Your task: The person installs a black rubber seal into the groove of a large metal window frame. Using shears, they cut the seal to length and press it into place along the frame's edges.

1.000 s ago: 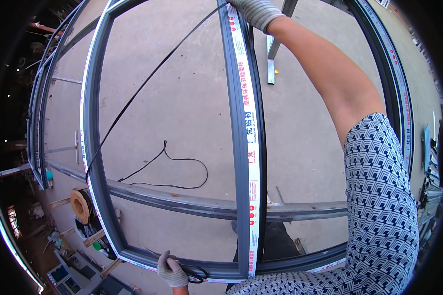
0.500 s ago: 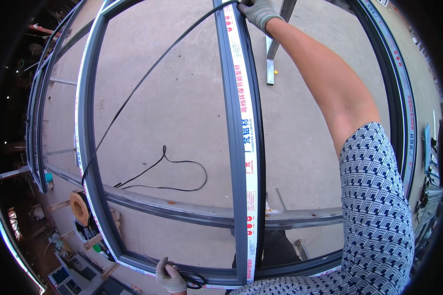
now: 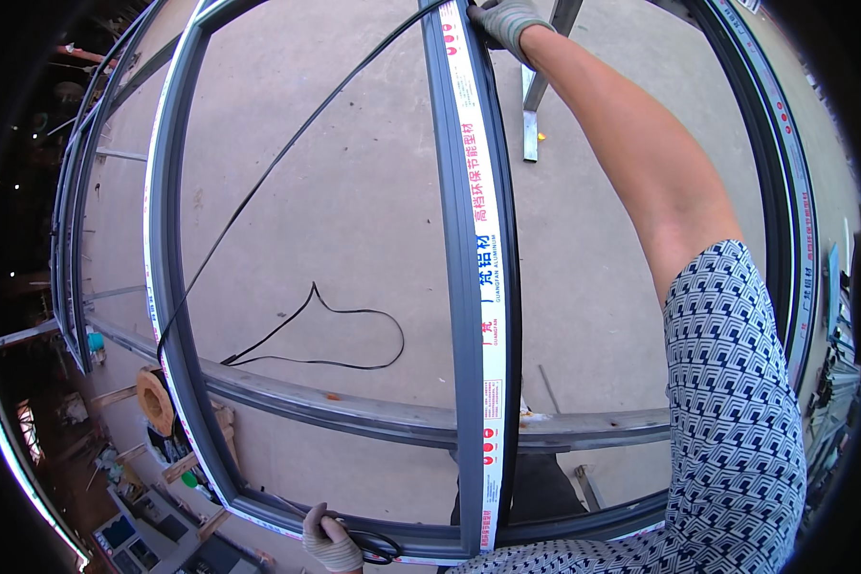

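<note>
My right hand [image 3: 509, 23], in a grey knit glove, is stretched to the far end of the frame's middle bar [image 3: 480, 277]. Its fingers are closed on a black rubber strip at the bar's right edge. The black rubber strip [image 3: 301, 136] slants from the far end of the bar down to the left side of the grey window frame [image 3: 167, 239]. Low in the view, my gloved left hand [image 3: 330, 541] is closed around scissors [image 3: 385, 547] with black loop handles, beside the frame's near edge. The palm side of both grips is hidden.
A metal support beam [image 3: 354, 414] crosses beneath the frame. A loop of black strip [image 3: 400, 335] lies on the concrete floor. More frames [image 3: 67, 230] stand at the left, near a wooden-ended spool [image 3: 154, 400]. Metal lengths [image 3: 837, 368] are stacked on the right.
My right hand has shifted slightly right and up along the bar's far end. The slanting strip and frame sit a little differently in view. My left hand stays put with the scissors.
</note>
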A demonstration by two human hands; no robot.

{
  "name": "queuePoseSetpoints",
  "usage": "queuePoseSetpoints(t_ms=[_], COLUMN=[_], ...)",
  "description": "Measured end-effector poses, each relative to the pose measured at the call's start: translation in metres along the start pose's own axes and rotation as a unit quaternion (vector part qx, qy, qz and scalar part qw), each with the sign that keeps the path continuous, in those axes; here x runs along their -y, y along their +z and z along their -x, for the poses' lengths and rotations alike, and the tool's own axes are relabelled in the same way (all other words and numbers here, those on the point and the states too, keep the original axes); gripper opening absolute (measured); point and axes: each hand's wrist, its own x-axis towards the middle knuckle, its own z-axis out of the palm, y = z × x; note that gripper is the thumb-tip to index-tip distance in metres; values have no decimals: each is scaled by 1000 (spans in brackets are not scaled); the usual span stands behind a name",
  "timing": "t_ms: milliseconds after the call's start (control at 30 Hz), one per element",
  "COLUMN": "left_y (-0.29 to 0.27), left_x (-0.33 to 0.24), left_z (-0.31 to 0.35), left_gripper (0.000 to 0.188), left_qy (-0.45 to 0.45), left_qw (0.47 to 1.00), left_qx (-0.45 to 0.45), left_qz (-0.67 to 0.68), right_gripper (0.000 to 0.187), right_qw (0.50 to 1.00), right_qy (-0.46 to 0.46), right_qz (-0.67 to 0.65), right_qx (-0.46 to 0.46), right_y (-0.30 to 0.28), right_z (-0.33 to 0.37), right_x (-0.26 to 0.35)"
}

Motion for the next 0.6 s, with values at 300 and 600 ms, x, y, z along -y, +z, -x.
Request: queuePoseSetpoints(t_ms=[300, 600], left_y=[0, -3], left_x=[-3, -4], left_z=[-5, -5], left_gripper=[23, 23], left_qy=[1, -1], left_qw=[1000, 1000], left_qx=[12, 13], left_qz=[3, 2], right_gripper=[36, 41], right_qw=[989, 986], right_qy=[62, 94], right_qz=[58, 54], right_qx=[120, 127], right_y=[-10, -16], right_z=[-24, 22], right_x=[-8, 15])
